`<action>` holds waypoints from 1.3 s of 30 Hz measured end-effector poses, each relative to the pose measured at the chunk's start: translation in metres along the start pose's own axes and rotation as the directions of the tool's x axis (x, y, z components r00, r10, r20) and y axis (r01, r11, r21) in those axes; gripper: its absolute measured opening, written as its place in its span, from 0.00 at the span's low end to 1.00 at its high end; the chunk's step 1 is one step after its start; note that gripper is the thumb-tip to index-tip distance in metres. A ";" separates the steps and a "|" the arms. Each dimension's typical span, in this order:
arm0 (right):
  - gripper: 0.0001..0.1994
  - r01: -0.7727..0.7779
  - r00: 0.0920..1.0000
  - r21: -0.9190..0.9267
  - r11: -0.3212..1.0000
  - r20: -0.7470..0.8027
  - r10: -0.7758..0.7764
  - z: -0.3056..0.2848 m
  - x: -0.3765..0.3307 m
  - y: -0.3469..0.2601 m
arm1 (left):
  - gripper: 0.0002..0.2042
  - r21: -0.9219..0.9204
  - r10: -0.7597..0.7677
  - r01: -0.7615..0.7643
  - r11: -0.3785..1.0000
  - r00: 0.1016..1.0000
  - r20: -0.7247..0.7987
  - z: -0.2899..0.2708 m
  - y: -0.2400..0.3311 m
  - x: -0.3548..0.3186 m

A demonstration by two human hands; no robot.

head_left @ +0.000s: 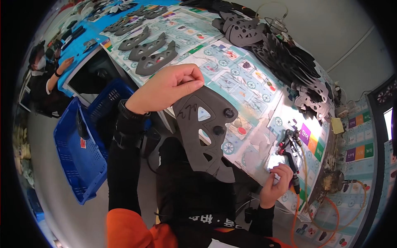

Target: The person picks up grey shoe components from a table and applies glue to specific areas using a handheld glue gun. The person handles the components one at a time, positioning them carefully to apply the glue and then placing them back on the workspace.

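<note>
Grey flat piece hangs from the left hand, over the lap by the table.

The left thumb and bent fingers pinch its top corner; it has three holes, some dark marks and two round black knobs on its right side. The right hand has curled fingers, right by a black and red spray gun lying on the table; I cannot tell if they touch it or hold anything. An orange hose hangs below the gun. Three more grey pieces lie in a row further back, and a blue basket is off to the left.
</note>
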State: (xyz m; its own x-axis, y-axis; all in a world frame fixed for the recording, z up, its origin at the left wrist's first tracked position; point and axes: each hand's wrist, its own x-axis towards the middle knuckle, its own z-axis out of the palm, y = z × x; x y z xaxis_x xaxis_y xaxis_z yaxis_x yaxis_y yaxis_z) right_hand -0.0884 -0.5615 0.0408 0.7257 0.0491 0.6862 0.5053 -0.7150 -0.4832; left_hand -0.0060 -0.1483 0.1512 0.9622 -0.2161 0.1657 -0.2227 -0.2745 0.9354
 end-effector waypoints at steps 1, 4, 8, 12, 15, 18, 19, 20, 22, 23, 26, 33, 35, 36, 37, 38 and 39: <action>0.09 0.004 1.000 -0.006 1.000 0.002 -0.004 -0.003 0.002 -0.001 | 0.07 -0.055 -0.013 0.011 0.998 0.999 -0.033 0.004 0.010 -0.002; 0.08 -0.006 1.000 0.015 1.000 -0.012 0.006 -0.005 -0.002 0.002 | 0.08 0.035 -0.138 0.144 0.989 0.980 -0.145 0.001 0.017 -0.021; 0.09 0.021 1.000 -0.024 0.999 0.016 -0.021 -0.003 -0.007 0.020 | 0.08 -0.233 -0.059 0.020 0.972 0.985 -0.164 0.037 -0.067 0.000; 0.07 -0.048 0.998 -0.011 0.999 0.045 0.048 -0.017 -0.008 0.017 | 0.12 -0.461 -0.035 -0.046 0.886 0.985 -0.167 0.088 -0.069 0.013; 0.07 -0.026 0.998 -0.030 0.999 0.052 0.028 -0.009 -0.011 0.020 | 0.29 -0.576 -0.039 -0.003 0.817 0.997 -0.061 0.101 -0.081 0.011; 0.07 -0.009 0.995 -0.010 1.000 0.094 0.010 -0.003 -0.010 0.020 | 0.32 -0.590 -0.034 0.004 0.807 0.999 -0.039 0.099 -0.092 0.006; 0.07 0.186 0.982 -0.090 0.978 0.049 -0.182 -0.002 0.017 -0.011 | 0.31 -0.608 -0.033 -0.011 0.794 0.998 -0.060 0.101 -0.101 0.009; 0.07 0.189 0.981 -0.074 0.979 0.053 -0.185 -0.001 0.017 -0.011 | 0.31 -0.601 -0.041 -0.010 0.799 0.997 -0.072 0.104 -0.110 0.011; 0.08 0.127 0.990 -0.079 0.989 0.076 -0.121 -0.003 0.011 -0.007 | 0.27 -0.560 0.028 -0.072 0.825 0.996 -0.087 0.107 -0.111 0.017; 0.08 0.142 0.989 -0.084 0.986 0.064 -0.137 -0.003 0.012 -0.005 | 0.23 -0.597 -0.020 -0.008 0.802 0.999 -0.040 0.108 -0.112 0.016; 0.09 0.169 0.984 -0.111 0.979 0.071 -0.161 -0.003 0.015 -0.007 | 0.23 -0.624 0.017 -0.074 0.778 0.995 -0.097 0.116 -0.115 0.015; 0.10 0.191 0.980 -0.130 0.973 0.078 -0.182 0.000 0.019 -0.011 | 0.39 -0.725 0.038 -0.083 0.684 0.996 -0.079 0.120 -0.116 0.013; 0.12 0.213 0.976 -0.108 0.971 0.077 -0.206 0.003 0.021 -0.010 | 0.42 -0.682 0.049 -0.125 0.721 0.990 -0.129 0.122 -0.119 0.014; 0.12 0.211 0.976 -0.115 0.971 0.082 -0.202 0.003 0.021 -0.009 | 0.45 -0.632 0.066 -0.165 0.757 0.982 -0.177 0.123 -0.120 0.016; 0.12 0.204 0.977 -0.097 0.974 0.090 -0.195 0.004 0.021 -0.008 | 0.45 -0.638 0.063 -0.161 0.753 0.983 -0.174 0.123 -0.120 0.016; 0.12 0.196 0.977 -0.078 0.978 0.098 -0.188 0.004 0.021 -0.007 | 0.45 -0.642 0.052 -0.140 0.754 0.987 -0.154 0.122 -0.121 0.016; 0.12 0.193 0.978 -0.081 0.978 0.102 -0.184 0.004 0.022 -0.008 | 0.46 -0.643 0.042 -0.119 0.757 0.990 -0.135 0.121 -0.122 0.015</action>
State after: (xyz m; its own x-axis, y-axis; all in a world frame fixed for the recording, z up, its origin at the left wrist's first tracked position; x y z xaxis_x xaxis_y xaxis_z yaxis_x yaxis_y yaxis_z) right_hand -0.0747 -0.5519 0.0573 0.6638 0.2507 0.7047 0.5960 -0.7465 -0.2959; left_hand 0.0171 -0.2313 0.0018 0.9644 -0.0993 0.2452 -0.1827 0.4204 0.8888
